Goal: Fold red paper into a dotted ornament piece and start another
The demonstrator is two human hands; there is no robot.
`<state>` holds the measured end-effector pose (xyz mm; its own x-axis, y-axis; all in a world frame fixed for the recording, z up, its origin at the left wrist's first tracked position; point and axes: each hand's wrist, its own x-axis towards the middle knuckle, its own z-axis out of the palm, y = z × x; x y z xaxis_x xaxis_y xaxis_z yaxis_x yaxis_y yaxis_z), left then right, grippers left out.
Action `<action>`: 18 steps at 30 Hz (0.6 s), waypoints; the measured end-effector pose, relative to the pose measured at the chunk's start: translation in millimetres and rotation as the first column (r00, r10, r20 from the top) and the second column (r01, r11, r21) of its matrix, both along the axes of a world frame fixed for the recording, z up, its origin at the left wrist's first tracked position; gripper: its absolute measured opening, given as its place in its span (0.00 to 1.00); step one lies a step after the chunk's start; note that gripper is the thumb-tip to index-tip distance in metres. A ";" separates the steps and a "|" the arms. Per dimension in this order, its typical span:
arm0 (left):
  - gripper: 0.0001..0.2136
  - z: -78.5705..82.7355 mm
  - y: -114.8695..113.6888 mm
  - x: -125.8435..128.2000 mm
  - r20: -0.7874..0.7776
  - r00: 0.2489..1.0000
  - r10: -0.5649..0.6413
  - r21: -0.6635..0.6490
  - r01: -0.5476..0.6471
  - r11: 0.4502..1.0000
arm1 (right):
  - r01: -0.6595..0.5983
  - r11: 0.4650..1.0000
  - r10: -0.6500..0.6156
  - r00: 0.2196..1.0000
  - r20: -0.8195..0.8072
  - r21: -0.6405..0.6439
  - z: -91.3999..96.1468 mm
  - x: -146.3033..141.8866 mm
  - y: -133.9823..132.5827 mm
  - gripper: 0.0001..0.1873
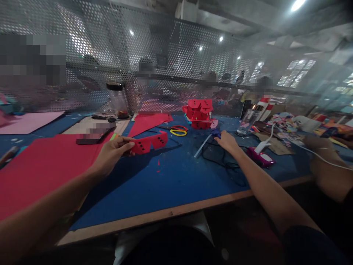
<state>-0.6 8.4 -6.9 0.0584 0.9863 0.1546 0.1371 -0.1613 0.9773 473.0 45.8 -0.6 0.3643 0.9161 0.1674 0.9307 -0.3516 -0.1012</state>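
at one blue table: the wearer's two hands, one co-worker's arm, one held red cut-out, one pile of more red cut-outs (too overlapped to count), one blue tool, one pair of scissors, two clear bottles, one purple box.

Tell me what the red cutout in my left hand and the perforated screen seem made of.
The red cutout looks like matte paper or card: thin, crisp-edged and bent. The perforated screen looks like dull grey metal: regular round holes throughout, though plastic is possible.
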 end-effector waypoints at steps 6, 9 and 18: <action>0.19 1.8 -1.2 1.8 -0.018 1.000 0.001 0.010 -0.001 1.000 | -0.007 1.000 0.005 0.997 0.074 0.023 -4.0 -5.5 -1.5 0.21; 0.18 5.1 -3.9 2.9 -0.034 0.999 -0.007 0.015 0.008 1.000 | -0.017 0.999 0.014 0.996 0.088 0.035 -5.3 -8.1 -2.9 0.21; 0.18 7.5 -7.1 3.8 -0.018 1.000 -0.005 0.016 0.005 1.000 | -0.053 0.996 0.047 0.995 0.089 0.065 -10.0 -14.7 -8.3 0.20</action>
<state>3.3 1.3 0.6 0.0663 0.9833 0.1694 0.1533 -0.1778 0.9721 458.3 37.5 -10.6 0.2993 0.9186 0.2582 0.9533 -0.2991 -0.0411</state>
